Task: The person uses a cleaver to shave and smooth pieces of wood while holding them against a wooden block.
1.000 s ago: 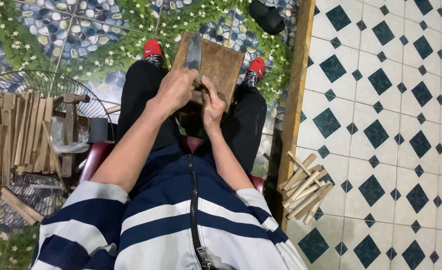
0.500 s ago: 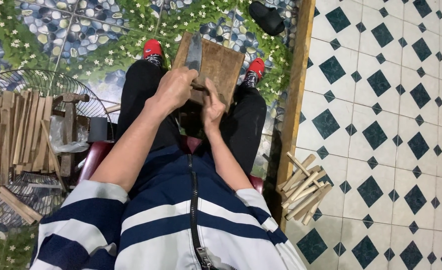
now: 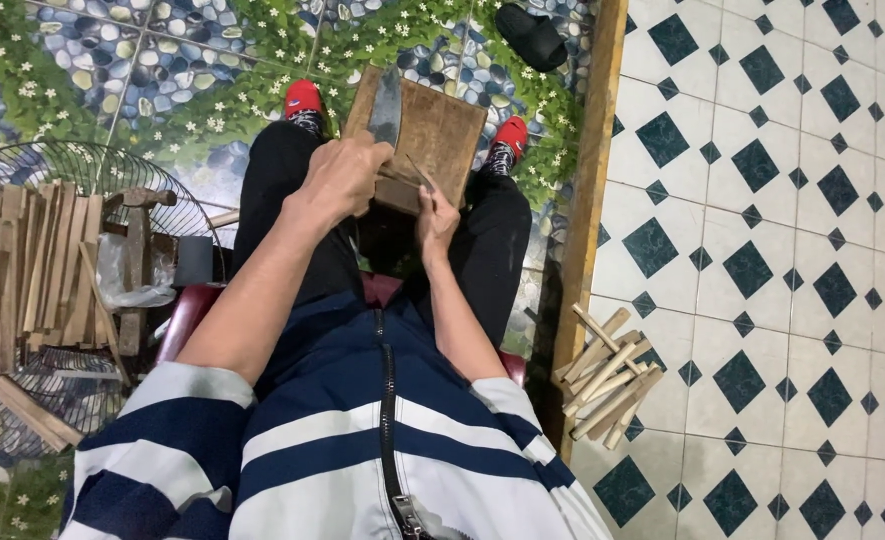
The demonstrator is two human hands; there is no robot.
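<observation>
Wooden, brown and worn, a thick chopping block [image 3: 443, 135] is propped between the seated person's knees, its top face tilted toward the camera. The left hand [image 3: 348, 175] is clenched around the handle of a broad cleaver-like blade [image 3: 386, 105], whose flat grey steel is stood upright against the block's left edge. The right hand [image 3: 435, 218] is pinched on a thin wooden splint [image 3: 421, 172], which is held with its upper end resting on the block just beside the blade. The exact contact between edge and splint cannot be told, since the fingers cover it

The step in hand is judged to be the splitting or shaving of the splint against the block. For the next move, the edge would need to be set squarely on the end grain of the splint, the splint kept steady and upright, and the right fingers kept well below the line of the blade; a slip of the edge toward the thumb is the plain risk

To the person's left, a bundle of longer split slats [image 3: 23, 270] is stacked over a round wire fan guard [image 3: 113, 175]. To the right, on the diamond-patterned tile floor [image 3: 793, 250], a small heap of short sticks [image 3: 608, 375] is piled beside a long wooden beam [image 3: 588, 200]. A black sandal [image 3: 533, 35] is left near the top edge
</observation>
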